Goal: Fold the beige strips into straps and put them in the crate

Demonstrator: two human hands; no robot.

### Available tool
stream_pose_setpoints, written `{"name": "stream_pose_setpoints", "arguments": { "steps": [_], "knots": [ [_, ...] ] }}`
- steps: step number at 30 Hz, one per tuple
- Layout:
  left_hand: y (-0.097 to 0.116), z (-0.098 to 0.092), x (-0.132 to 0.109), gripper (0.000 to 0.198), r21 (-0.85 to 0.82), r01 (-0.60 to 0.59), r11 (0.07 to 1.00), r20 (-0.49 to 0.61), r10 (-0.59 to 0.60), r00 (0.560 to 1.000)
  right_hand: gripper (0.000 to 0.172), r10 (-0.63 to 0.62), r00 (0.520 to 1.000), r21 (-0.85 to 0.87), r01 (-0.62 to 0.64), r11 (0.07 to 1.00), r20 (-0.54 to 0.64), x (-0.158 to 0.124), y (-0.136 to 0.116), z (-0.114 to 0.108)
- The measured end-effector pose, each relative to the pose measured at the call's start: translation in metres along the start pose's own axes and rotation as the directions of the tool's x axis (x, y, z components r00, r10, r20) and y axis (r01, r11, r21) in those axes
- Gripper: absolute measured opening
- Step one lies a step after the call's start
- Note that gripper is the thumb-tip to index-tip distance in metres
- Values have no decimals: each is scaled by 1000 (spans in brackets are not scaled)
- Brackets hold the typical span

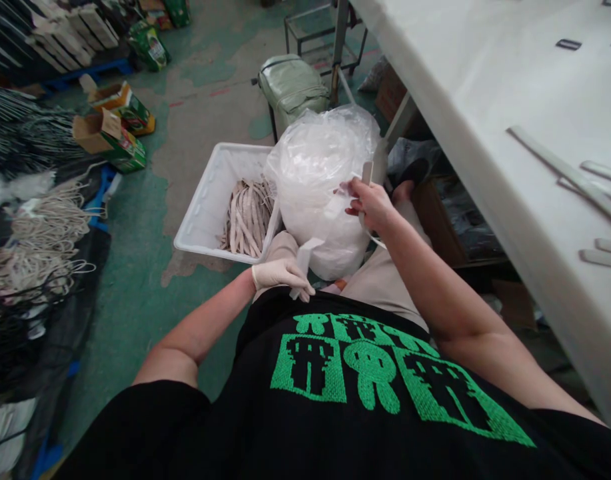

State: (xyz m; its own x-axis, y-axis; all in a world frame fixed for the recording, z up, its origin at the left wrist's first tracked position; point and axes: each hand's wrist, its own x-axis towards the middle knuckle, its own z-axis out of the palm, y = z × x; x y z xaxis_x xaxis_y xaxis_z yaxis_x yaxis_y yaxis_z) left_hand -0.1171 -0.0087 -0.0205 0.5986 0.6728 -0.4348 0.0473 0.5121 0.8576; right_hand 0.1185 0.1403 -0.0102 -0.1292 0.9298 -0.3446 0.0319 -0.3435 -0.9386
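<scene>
My left hand (284, 274), in a pale glove, is closed low in front of my shirt. It pinches a small translucent plastic sleeve (309, 252) that stands up from the fingers. To the right and farther forward, my bare right hand (370, 202) grips a narrow whitish strap (368, 173). One end of the strap pokes up above the fingers, and a curved part shows below the wrist. Behind that hand bulges a big clear plastic bag (330, 143) with whitish contents I cannot make out. Against the bag stands a white tub (200, 207) holding a bundle of beige straps (248, 220).
A white table (485, 60) runs along the right, with several light strips (560, 167) on it. A green wrapped bundle (292, 83) is behind the bag. On the left floor are open cartons (108, 140) and heaped cords (48, 233).
</scene>
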Motion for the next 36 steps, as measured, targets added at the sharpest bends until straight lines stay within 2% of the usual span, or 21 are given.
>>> {"name": "stream_pose_setpoints", "arguments": {
  "steps": [1,2,3,4,5,6,7,8,9,10,11,13,15,17,20,23,26,28,31,34,36],
  "knots": [
    [6,-14,-9,13,-53,-79,995,-189,67,980,28,52,998,18,-52,998,29,-4,9,5],
    [14,-31,-22,23,-85,-180,980,-390,133,911,24,102,992,23,-104,994,74,-10,19,10],
    [23,-51,-37,35,-94,-309,947,-577,201,792,22,155,979,13,-158,987,133,-17,30,15],
    [32,-72,-55,48,-80,-454,887,-723,262,639,21,205,957,-13,-207,978,204,-24,41,20],
    [42,-92,-73,55,-57,-592,804,-818,303,490,19,258,927,-51,-254,966,273,-31,53,25],
    [50,-109,-91,59,-37,-708,705,-872,323,368,19,307,892,-95,-292,952,331,-39,63,29],
    [56,-122,-107,56,-30,-799,601,-906,321,276,19,344,859,-136,-316,939,380,-45,71,32],
    [58,-130,-117,49,-37,-864,503,-932,294,212,19,368,833,-171,-326,930,414,-51,78,35],
    [57,-133,-122,43,-65,-896,439,-949,250,191,21,379,815,-196,-325,925,438,-57,83,37],
    [52,-131,-121,39,-115,-898,425,-957,195,215,22,378,806,-210,-315,926,456,-62,85,39],
    [43,-125,-113,38,-179,-880,439,-957,132,260,24,368,801,-214,-300,929,472,-66,86,41],
    [17,-103,-84,37,-335,-797,503,-925,-14,379,28,342,789,-205,-275,939,510,-74,82,43],
    [-12,-76,-47,32,-470,-681,561,-858,-108,503,30,337,771,-201,-270,942,541,-83,76,45],
    [-37,-50,-16,24,-528,-579,621,-796,-122,593,31,352,750,-212,-281,936,559,-92,70,46],
    [-53,-22,13,16,-569,-477,670,-723,-131,678,31,347,730,-212,-274,938,589,-106,67,49],
    [-50,-5,25,11,-617,-450,646,-689,-167,706,32,315,720,-189,-253,949,619,-118,69,51],
    [-42,9,31,10,-648,-458,608,-686,-206,698,32,292,727,-179,-231,956,622,-123,70,54],
    [-38,18,34,7,-630,-474,614,-699,-183,692,35,256,790,-162,-199,966,558,-123,69,55],
    [-39,31,39,9,-539,-497,680,-734,-90,673,37,162,899,-160,-104,982,407,-119,68,55],
    [-40,40,43,17,-451,-494,744,-749,-14,663,32,77,942,-220,-4,976,326,-114,69,56],
    [-40,44,44,20,-449,-480,754,-724,8,690,29,32,954,-255,47,966,299,-111,70,55]
  ]
}}
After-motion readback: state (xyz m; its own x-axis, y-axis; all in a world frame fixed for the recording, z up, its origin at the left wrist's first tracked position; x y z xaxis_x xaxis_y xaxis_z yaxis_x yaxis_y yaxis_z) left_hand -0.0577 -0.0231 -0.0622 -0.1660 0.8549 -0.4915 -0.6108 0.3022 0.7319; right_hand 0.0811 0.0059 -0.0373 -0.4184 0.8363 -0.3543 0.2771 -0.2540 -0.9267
